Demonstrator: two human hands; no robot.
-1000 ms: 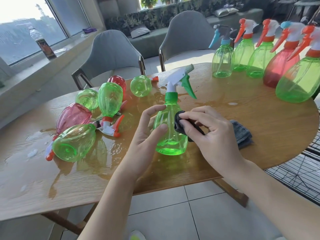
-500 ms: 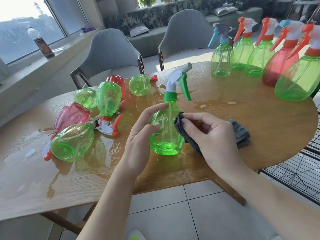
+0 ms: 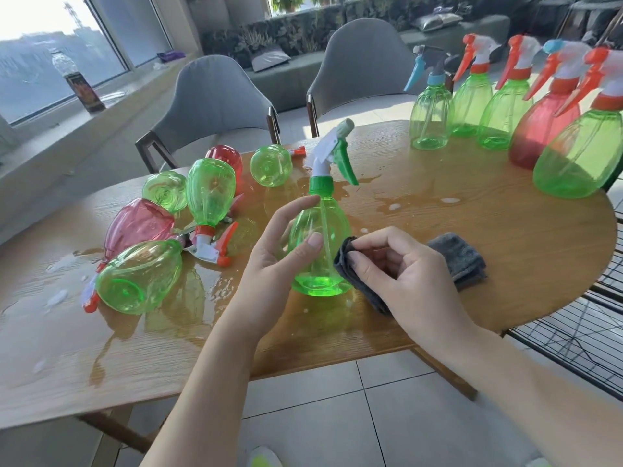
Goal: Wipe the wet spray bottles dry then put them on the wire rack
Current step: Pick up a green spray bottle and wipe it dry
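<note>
- Green spray bottle (image 3: 320,244) with a white head and green trigger stands upright on the wooden table (image 3: 505,264), near its front edge, between the two hands.
- Left hand (image 3: 279,261) is against the bottle's left side; its fingers are lightly curved round the body, the index fingertip near the green collar and the thumb on the front. The hold looks loose rather than tight.
- Right hand (image 3: 404,274) pinches a fold of the dark grey cloth (image 3: 462,257) between thumb and curled fingers, with the pinched edge touching the lower right side of the bottle. The rest of the cloth trails behind the hand, bunched on the table.
- Puddles of water (image 3: 387,197) lie on the table behind the bottle and across its left half.
- Left group: six bottles lie in a heap in the wet area, four green (image 3: 141,278) and two red (image 3: 138,227); one green bottle (image 3: 210,193) is tipped head-down with an orange trigger.
- Right group: five bottles stand upright in a row along the far right of the table, four green (image 3: 580,156) and one red (image 3: 542,129); the leftmost has a blue trigger (image 3: 413,74).
- Black wire rack (image 3: 580,338) shows below the table's right edge.
- Two grey chairs (image 3: 215,99) stand behind the table.
</note>
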